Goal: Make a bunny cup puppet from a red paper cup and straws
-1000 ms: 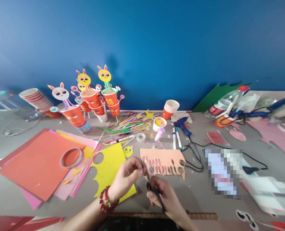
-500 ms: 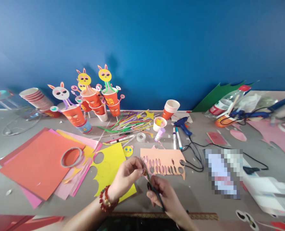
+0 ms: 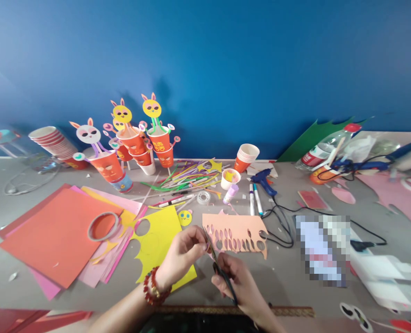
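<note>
My right hand [image 3: 238, 274] is closed round the handles of black-handled scissors [image 3: 230, 287], whose blades point up and away to the left. A small pink paper piece [image 3: 209, 250] is pinched between the fingertips of my left hand [image 3: 188, 247], right beside the blades; its full shape is hidden. Under my left forearm and hand lies a yellow sheet [image 3: 160, 238] with round cut-outs along its edge. Behind the scissors is a peach sheet [image 3: 235, 223] with rows of leaf-shaped holes. A small yellow smiling face [image 3: 185, 218] rests just beyond my left hand.
Orange and pink sheets [image 3: 49, 236] under a tape roll [image 3: 93, 239] lie at left. Rabbit-faced cup figures [image 3: 110, 169] stand behind. Colourful sticks [image 3: 184, 178], markers [image 3: 252, 200], a glue stick [image 3: 230, 194] and a blue glue gun [image 3: 266, 182] with its cable spread across the back.
Almost nothing differs. Both hands, the scissors and the pink paper piece stay in nearly the same place, and the view has shifted only very slightly.
</note>
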Motion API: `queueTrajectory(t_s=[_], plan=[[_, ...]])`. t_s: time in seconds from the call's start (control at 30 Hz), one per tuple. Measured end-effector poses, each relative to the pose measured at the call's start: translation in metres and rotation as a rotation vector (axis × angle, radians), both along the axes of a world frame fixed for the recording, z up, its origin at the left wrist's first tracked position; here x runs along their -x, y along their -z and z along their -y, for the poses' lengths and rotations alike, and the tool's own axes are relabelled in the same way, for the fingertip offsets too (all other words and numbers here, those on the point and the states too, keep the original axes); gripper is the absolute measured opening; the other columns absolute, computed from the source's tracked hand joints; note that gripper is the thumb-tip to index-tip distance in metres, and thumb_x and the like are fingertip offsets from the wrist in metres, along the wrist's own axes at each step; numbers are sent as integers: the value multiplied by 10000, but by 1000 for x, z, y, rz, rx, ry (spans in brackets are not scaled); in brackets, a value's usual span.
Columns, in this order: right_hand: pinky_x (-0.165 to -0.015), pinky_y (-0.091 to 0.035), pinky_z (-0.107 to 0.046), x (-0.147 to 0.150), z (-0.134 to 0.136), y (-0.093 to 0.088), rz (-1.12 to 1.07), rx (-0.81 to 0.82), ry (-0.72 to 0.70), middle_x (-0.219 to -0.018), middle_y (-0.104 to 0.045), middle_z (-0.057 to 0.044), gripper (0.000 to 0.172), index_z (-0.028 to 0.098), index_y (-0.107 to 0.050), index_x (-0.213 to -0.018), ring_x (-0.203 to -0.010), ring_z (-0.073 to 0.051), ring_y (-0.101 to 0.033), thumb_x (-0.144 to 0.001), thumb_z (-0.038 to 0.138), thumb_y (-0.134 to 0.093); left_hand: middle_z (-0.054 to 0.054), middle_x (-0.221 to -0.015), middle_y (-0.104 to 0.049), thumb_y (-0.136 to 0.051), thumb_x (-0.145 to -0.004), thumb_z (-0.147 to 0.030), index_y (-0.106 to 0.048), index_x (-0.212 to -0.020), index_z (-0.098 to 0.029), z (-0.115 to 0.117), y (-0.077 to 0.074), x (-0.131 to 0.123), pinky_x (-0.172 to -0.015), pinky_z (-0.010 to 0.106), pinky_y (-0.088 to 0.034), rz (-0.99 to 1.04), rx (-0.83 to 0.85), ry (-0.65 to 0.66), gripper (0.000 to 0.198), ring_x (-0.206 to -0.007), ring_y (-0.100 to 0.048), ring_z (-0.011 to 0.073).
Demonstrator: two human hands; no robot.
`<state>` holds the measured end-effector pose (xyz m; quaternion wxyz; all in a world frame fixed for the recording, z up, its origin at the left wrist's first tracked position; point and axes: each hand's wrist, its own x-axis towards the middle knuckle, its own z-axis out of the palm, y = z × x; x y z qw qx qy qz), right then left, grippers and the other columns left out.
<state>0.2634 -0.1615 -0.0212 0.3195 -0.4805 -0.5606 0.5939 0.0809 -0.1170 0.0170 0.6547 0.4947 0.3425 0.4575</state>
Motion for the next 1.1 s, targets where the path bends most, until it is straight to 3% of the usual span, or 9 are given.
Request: queueTrajectory(t_s=[0.17,0.3,0.43,0.57,0.73,0.97,1.1], plan=[[-417,-289,-203,2,0,-1,-2,46,25,-554,-330,88,525,241,-342,-645,-456,-80,-334,-756,623,-684,34,-777,-608,-666,-860,-304,-546,-749,-170,1,1,-1,-716,278,-431,21,27,6,212,-743,-555,159],[-449,-349,-225,-11,-3,-2,69,31,118,-532,-436,71,449,235,-417,-687,-443,-105,-431,-783,599,-663,70,-898,-650,-674,-874,-322,-543,-775,-169,2,2,-3,-770,308,-463,91,78,18,225,-809,-604,179],[-507,-407,-253,-39,-8,-5,416,-234,230,-612,-556,8,362,225,-504,-708,-525,-153,-519,-816,537,-653,59,-876,-646,-657,-898,-334,-566,-787,-165,2,-2,5,-759,288,-463,63,68,-18,221,-794,-588,162],[-504,-403,-262,-59,-9,-8,751,-502,308,-626,-598,-14,305,223,-606,-805,-515,-174,-537,-838,525,-633,26,-822,-627,-620,-929,-315,-604,-834,-177,0,-3,29,-764,277,-473,-59,59,-181,168,-774,-585,150],[-542,-399,-271,-66,-11,-7,962,-666,289,-656,-663,-59,320,228,-596,-756,-580,-203,-611,-930,485,-521,9,-744,-611,-640,-901,-360,-603,-796,-180,1,5,54,-706,267,-484,-201,96,-296,212,-706,-576,143],[-458,-308,-261,-76,-16,8,1209,-576,237,-586,-682,-2,226,252,-530,-724,-499,-208,-658,-870,421,-567,16,-748,-637,-625,-886,-390,-605,-815,-186,9,28,64,-658,273,-486,-422,113,-241,216,-667,-610,156],[-440,-280,-252,-76,-21,11,1280,-522,220,-614,-714,13,167,262,-512,-777,-505,-229,-693,-818,393,-608,9,-722,-616,-635,-869,-416,-618,-803,-185,9,32,66,-639,255,-471,-436,123,-227,241,-675,-599,158]])
